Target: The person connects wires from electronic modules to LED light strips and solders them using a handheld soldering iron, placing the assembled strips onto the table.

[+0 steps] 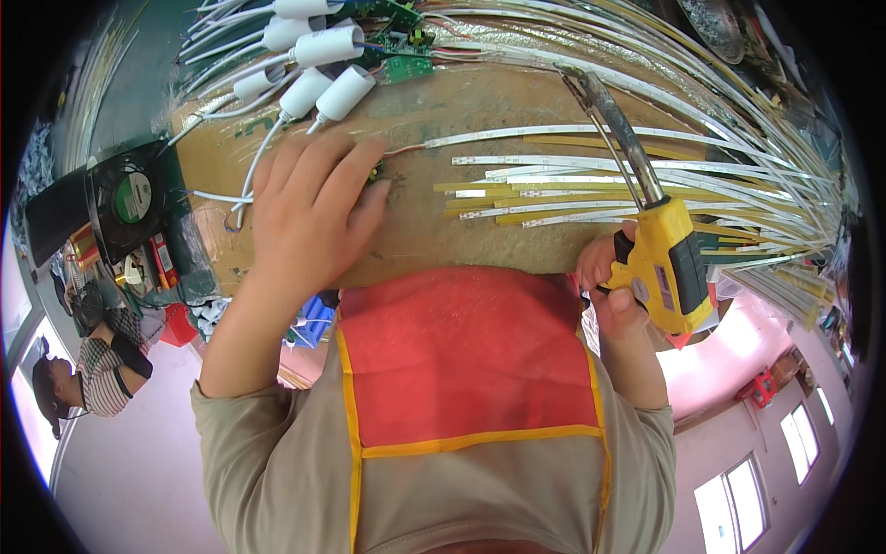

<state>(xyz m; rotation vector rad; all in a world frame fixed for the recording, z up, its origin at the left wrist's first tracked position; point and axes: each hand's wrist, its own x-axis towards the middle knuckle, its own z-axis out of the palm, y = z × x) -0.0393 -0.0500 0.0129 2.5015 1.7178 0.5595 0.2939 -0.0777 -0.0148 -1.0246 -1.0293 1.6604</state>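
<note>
My left hand (314,208) rests on the brown work board, its fingers bent over a small circuit board (377,172) that shows between forefinger and thumb. A thin wire runs right from it to a white LED strip (498,135). Most of the circuit board is hidden by the fingers. In my right hand (604,272) is a yellow and black soldering gun (669,263), gripped by its handle. Its long metal barrel (614,120) points up and left above the strips. White cylindrical housings (329,46) with cables lie just beyond my left hand.
Several white and yellow LED strips (544,189) spread rightward over the brown work board (406,231). More green circuit boards (408,67) lie at the far side. A black fan (129,198) stands at left. Another person (97,374) is further off on the left.
</note>
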